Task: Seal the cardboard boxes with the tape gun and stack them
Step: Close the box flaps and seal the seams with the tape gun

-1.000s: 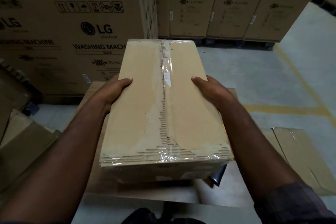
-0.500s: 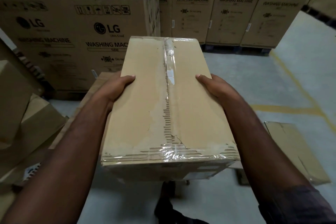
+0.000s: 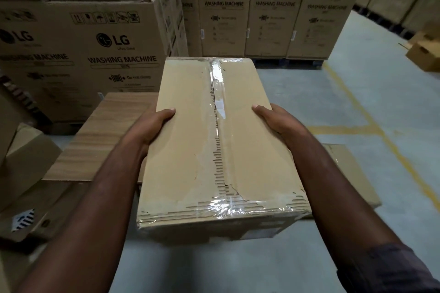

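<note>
Head view: left hand (image 3: pixel 152 126) and right hand (image 3: pixel 278 121) clamp the taped box (image 3: pixel 214 150) at centre, thumbs on top. It has come away from the table (image 3: pixel 107 131), now at 9 o'clock; stacking probably comes next.

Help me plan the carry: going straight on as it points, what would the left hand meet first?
The left hand, gripping the taped box, points forward over the low wood-grain board. It would probably meet the LG washing machine carton first, though depth is unclear.

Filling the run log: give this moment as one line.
step: carry | taped cardboard box: held up | left-hand grip: box's left side | right-hand grip: box's right side
</note>
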### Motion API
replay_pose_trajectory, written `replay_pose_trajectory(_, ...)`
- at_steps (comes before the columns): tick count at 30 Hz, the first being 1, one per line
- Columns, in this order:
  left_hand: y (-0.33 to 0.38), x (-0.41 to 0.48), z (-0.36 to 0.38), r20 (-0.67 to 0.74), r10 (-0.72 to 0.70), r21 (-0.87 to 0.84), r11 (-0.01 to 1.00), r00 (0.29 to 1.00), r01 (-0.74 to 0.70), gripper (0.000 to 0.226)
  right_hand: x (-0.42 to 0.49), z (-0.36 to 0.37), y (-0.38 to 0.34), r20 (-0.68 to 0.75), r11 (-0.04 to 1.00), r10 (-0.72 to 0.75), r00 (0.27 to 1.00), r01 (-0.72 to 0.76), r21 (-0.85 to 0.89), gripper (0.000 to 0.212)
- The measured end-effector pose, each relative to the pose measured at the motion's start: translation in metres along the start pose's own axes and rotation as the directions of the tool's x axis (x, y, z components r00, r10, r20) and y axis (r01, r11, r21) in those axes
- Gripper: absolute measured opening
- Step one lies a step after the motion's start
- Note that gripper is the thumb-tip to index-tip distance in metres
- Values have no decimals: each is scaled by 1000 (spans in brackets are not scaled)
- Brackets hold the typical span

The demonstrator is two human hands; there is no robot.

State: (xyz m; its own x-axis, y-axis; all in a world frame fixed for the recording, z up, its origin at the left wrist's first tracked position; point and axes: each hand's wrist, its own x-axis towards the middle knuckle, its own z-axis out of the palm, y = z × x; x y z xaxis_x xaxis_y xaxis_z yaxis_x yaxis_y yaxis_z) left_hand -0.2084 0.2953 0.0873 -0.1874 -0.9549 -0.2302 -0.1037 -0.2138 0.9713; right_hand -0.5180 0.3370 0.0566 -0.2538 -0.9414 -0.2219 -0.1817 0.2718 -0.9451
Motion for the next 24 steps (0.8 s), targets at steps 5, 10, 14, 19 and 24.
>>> replay_pose_trajectory(5,-12,-16,86,36,-23,13,1000,999,23,26,-17,-86,36,-15,1000,-3,1000,4,24,34)
replay_pose_trajectory(10,-26,-35,202,33,-12,17,1000,999,11,21,-33,-194,80,-35,999,-24,999,25,39,33)
replay_pose_trajectory(14,-39,-38,284,90,34,16,999,995,-36,39,-42,-272,110,-52,999,-22,998,23,30,31)
replay_pose_trajectory(19,-53,-32,358,108,27,-31,999,994,-24,52,-40,-343,139,-73,999,-38,997,39,12,31)
replay_pose_trajectory(24,-66,-1,410,55,35,5,999,998,-35,56,-10,-386,171,-100,999,-32,994,34,13,35)
